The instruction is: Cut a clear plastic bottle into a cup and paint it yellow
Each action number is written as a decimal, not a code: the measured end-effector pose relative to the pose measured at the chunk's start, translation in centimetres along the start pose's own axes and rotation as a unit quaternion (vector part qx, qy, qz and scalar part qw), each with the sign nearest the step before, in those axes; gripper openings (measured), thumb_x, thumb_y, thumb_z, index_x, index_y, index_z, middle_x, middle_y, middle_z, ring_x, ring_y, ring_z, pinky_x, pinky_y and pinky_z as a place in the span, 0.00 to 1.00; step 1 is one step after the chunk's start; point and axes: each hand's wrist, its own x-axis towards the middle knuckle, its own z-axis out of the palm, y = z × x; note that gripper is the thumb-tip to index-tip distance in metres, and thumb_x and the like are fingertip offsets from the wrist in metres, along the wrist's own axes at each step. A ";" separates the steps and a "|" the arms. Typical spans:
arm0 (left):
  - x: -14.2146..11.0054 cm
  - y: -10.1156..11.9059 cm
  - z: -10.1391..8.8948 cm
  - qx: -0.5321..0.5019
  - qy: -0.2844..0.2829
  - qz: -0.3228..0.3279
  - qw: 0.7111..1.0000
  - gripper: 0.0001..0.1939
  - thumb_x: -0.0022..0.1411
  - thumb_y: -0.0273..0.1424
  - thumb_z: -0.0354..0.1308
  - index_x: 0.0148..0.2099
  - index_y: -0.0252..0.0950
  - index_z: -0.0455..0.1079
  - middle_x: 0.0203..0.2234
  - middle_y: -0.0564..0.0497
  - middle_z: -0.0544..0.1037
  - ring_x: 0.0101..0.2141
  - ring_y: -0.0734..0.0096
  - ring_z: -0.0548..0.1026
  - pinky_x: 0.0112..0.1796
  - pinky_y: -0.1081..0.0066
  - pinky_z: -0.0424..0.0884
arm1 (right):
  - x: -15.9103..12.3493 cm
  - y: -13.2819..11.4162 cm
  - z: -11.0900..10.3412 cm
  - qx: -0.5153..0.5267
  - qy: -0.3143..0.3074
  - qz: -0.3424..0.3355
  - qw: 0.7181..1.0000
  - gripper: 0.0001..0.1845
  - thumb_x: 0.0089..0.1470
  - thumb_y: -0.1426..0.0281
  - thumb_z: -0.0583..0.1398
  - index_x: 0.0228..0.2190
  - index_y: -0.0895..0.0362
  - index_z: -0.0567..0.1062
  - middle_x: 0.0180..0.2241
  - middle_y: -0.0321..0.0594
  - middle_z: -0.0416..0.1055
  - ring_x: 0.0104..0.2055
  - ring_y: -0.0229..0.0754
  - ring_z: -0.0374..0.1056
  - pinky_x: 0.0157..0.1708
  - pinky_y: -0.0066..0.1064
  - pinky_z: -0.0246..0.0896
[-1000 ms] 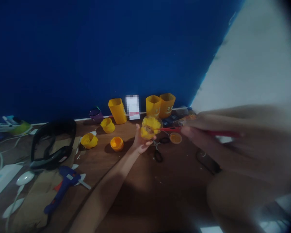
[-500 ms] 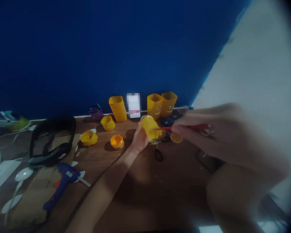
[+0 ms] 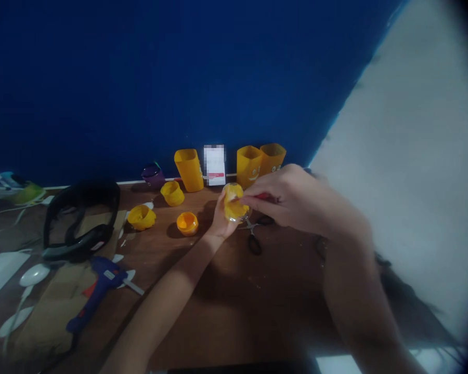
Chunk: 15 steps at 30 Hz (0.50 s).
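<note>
My left hand [image 3: 220, 222] is closed round a clear plastic container [image 3: 235, 209] coated with yellow paint, tilted above the table. My right hand [image 3: 292, 200] pinches a red-handled paintbrush [image 3: 263, 196], its tip at the painted side; the bristles are hard to make out behind the fingers. Left of the container stands an open jar of orange-yellow paint [image 3: 187, 223]. Beneath my hands lie scissors [image 3: 253, 241] with black handles, partly covered. Two small yellow painted cups [image 3: 172, 194] with uneven shapes stand farther left.
Along the blue wall stand yellow holders [image 3: 190, 171], some with smiling faces, a lit phone [image 3: 215, 166] and a purple cup [image 3: 153, 177]. To the left are a blue glue gun [image 3: 97, 291] on cardboard [image 3: 50, 317], a black frame [image 3: 81, 221], a white spoon [image 3: 34, 275] and cables.
My right hand has moved left and closer to the container with the paintbrush. The container has turned more upright in my left hand and shifted slightly left.
</note>
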 end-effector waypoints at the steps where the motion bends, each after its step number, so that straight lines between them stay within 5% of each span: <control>1: 0.1 0.0 0.0 0.000 0.005 0.003 1.000 0.19 0.71 0.41 0.46 0.41 0.36 0.74 0.31 0.50 0.81 0.32 0.69 0.79 0.34 0.71 0.75 | 0.2 0.1 0.2 0.003 -0.012 0.009 1.000 0.15 0.63 0.67 0.56 0.26 0.57 0.78 0.23 0.37 0.72 0.24 0.33 0.63 0.28 0.28 0.53; 7: 0.5 -0.2 -0.6 0.011 0.012 0.037 0.999 0.16 0.70 0.39 0.48 0.42 0.36 0.73 0.34 0.49 0.81 0.34 0.69 0.79 0.37 0.71 0.75 | 0.9 0.5 0.9 0.008 -0.041 0.072 0.997 0.20 0.65 0.65 0.53 0.24 0.60 0.72 0.22 0.36 0.68 0.23 0.32 0.58 0.27 0.28 0.48; 15: 0.7 -0.2 -0.8 0.009 0.003 0.023 1.000 0.16 0.67 0.42 0.52 0.44 0.35 0.73 0.33 0.48 0.81 0.33 0.69 0.79 0.36 0.71 0.75 | 0.1 0.1 -1.0 0.045 -0.002 0.054 0.998 0.23 0.67 0.63 0.50 0.22 0.58 0.66 0.20 0.34 0.62 0.22 0.32 0.53 0.25 0.30 0.47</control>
